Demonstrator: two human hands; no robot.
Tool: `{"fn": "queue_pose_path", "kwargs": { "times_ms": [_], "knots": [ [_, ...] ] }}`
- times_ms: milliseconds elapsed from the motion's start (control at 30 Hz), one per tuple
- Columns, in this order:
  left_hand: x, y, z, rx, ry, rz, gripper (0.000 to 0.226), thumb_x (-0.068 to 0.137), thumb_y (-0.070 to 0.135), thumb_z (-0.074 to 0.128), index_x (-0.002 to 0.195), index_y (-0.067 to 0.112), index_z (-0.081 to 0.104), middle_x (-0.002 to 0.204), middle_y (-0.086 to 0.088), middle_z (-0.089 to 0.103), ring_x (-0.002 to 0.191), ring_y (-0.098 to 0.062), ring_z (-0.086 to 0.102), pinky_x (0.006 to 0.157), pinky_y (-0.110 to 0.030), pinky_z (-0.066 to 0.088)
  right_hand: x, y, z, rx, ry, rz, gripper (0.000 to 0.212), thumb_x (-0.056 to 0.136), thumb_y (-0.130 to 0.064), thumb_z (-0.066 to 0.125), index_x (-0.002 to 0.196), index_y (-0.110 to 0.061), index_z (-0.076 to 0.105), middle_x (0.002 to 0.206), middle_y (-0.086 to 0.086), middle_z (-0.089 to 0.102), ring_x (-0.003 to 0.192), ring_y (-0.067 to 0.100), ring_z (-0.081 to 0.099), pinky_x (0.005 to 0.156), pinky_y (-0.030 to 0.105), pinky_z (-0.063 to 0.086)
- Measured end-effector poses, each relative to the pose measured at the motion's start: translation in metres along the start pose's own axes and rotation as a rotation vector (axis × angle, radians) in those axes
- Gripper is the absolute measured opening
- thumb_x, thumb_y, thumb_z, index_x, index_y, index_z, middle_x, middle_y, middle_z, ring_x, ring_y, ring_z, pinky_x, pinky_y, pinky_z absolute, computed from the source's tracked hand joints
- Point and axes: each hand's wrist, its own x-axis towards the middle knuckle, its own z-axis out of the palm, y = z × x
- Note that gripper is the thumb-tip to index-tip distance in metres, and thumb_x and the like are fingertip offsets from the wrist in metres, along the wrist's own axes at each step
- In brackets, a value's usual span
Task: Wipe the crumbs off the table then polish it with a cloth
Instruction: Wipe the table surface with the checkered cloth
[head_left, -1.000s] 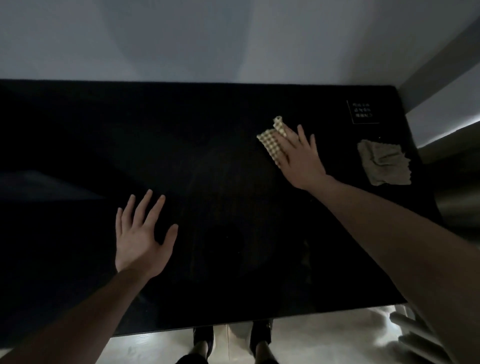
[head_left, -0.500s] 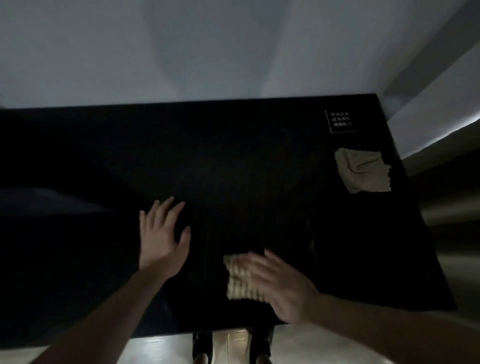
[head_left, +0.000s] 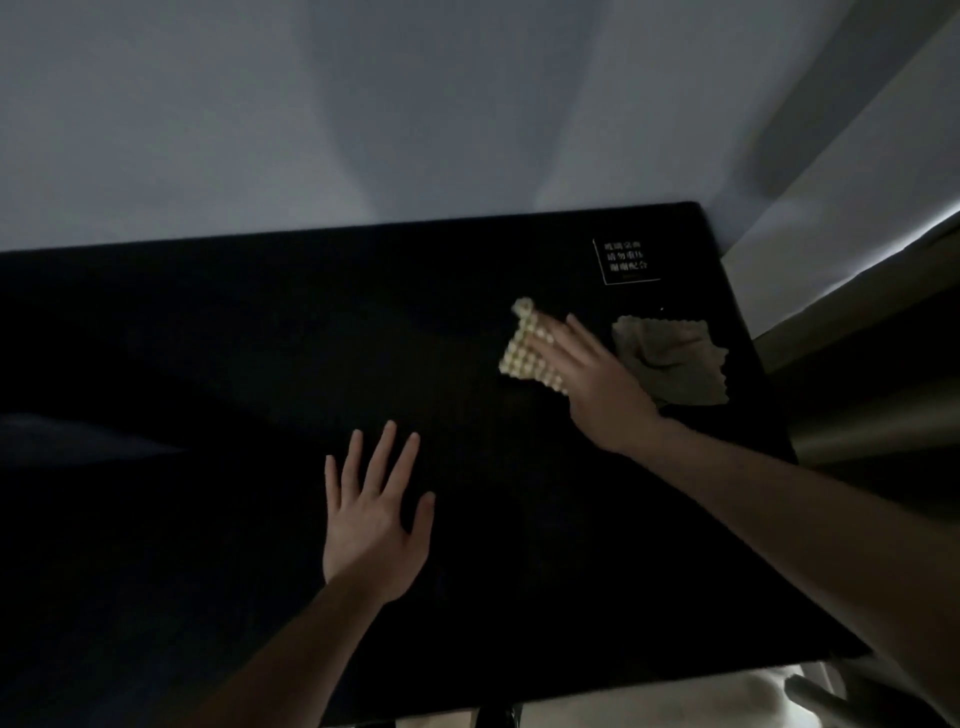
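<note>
Darkness covers most of the scene, and the black table (head_left: 208, 364) fills the view from the left edge to the right, its far edge set against a pale wall (head_left: 363, 104). The right hand (head_left: 592, 379) lies flat, palm down, on the far right part of the tabletop, with its fingers (head_left: 553, 343) held straight and close together, pointing far and left. Under those fingers sits a checked cloth (head_left: 522, 343), pale yellow with a waffle pattern. The cloth is pressed to the table by the flat hand rather than gripped; its far corner and left edge stick out beyond the fingertips, while its near right part is hidden under the palm. Just to the right of this hand lies a second cloth (head_left: 675, 364), grey-green and crumpled, with a scalloped edge; the wrist and heel of the hand cover its near left corner, so whether they touch cannot be told. Farther off, near the far right corner of the table, is a small label (head_left: 626, 261) with white printed characters. The left hand (head_left: 371, 525) rests open on the tabletop nearer the middle, fingers spread apart and pointing away, holding nothing. It lies well apart from both cloths. Crumbs cannot be made out on the dark surface.
</note>
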Motion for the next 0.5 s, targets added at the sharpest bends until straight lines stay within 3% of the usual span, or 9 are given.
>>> {"fn": "queue_pose_path", "kwargs": {
  "times_ms": [100,233,367,500],
  "knots": [
    [0.001,0.0,0.002,0.003,-0.005,-0.013,0.069,0.102,0.057,0.034,0.163,0.041,0.006,0.172,0.015,-0.008,0.159,-0.019,-0.018,0.129,-0.053,-0.003,0.042,0.029,0.007,-0.086,-0.017,0.116,0.068,0.1,-0.012,0.041,0.164,-0.024,0.024,0.174,0.002,0.015,0.159,0.038,0.011,0.127,0.06,0.016],
    [0.002,-0.001,0.002,0.014,-0.009,-0.014,0.07,0.101,0.057,0.032,0.163,0.04,0.007,0.173,0.014,-0.007,0.159,-0.02,-0.017,0.129,-0.053,-0.003,0.063,0.003,0.028,-0.094,-0.022,0.236,0.059,0.108,-0.034,0.032,0.165,-0.029,0.016,0.175,0.0,0.007,0.16,0.034,0.001,0.129,0.057,0.002],
    [0.003,0.001,-0.001,-0.012,-0.013,-0.011,0.068,0.1,0.055,0.029,0.163,0.04,0.008,0.172,0.015,-0.007,0.159,-0.019,-0.017,0.129,-0.051,-0.006,0.018,-0.043,0.049,-0.064,-0.108,-0.004,0.06,0.106,-0.032,0.035,0.164,-0.027,0.022,0.172,0.001,0.02,0.161,0.029,0.007,0.129,0.055,0.009],
    [0.002,0.003,-0.003,-0.024,-0.019,-0.03,0.067,0.101,0.05,0.031,0.163,0.038,0.01,0.172,0.014,-0.007,0.159,-0.019,-0.017,0.129,-0.051,-0.006,-0.086,-0.084,0.055,-0.01,-0.349,-0.234,0.069,0.102,-0.028,0.041,0.164,-0.036,0.013,0.174,-0.003,0.013,0.161,0.019,-0.005,0.13,0.046,-0.002]
  ]
}}
